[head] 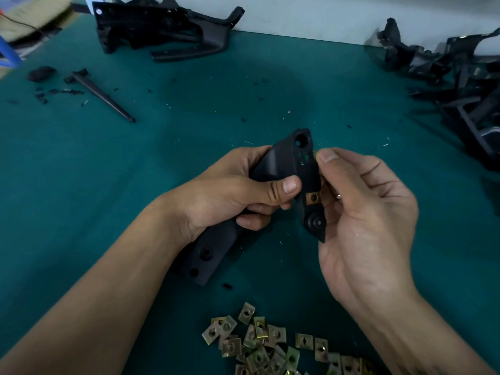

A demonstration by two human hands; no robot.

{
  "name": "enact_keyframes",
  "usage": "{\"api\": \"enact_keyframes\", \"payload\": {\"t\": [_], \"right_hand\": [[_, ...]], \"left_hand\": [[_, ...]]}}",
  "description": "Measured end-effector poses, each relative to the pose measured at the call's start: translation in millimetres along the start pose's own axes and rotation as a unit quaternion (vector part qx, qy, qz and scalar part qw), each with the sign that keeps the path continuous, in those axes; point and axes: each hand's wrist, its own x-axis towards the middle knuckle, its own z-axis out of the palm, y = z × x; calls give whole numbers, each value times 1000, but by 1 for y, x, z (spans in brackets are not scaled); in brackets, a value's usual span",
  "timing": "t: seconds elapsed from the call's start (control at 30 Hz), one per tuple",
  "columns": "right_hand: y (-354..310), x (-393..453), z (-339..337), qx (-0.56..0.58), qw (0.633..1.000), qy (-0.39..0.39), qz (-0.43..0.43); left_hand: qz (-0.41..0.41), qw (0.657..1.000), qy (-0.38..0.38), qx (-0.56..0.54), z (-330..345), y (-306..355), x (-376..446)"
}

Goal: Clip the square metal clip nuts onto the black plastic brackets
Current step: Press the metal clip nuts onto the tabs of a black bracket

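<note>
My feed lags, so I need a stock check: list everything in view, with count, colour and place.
bracket in work: one, black, held mid-frame above the table
fitted clip nut: one, brass-toned, on the bracket's edge
loose clip nuts: a pile, brass-toned, near edge
left bracket pile: several, black, far left
right bracket pile: many, black, far right
spike-shaped part: one, black, left
table: one, teal
left hand: grips the bracket
right hand: thumb at the bracket's upper edge

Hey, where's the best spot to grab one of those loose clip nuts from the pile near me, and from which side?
Probably pinch a clip nut at the pile's far edge by its two flat faces, coming from above. It lies apart from the overlapping heap, tilted up, so its edges look reachable.
</note>
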Motion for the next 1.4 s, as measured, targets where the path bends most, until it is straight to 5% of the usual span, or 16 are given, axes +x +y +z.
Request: {"api": "enact_keyframes", "payload": {"t": [0.8, 0.97, 1.1, 1.4], "right_hand": [[-8, 13, -6, -43, 996, -71, -19], [1, 7, -6, -76, 991, -35, -105], [12, -4, -2, -30, 997, 2, -70], [3, 7, -11, -33, 987, -139, -70]], "left_hand": [[-5, 1000, -11, 11, -3, -1, 0], [-8, 1000, -9, 8, -1, 0, 0], [-6, 1000, -21, 5, 0, 0, 1], [9, 1000, -18, -10, -6, -4, -1]]}}
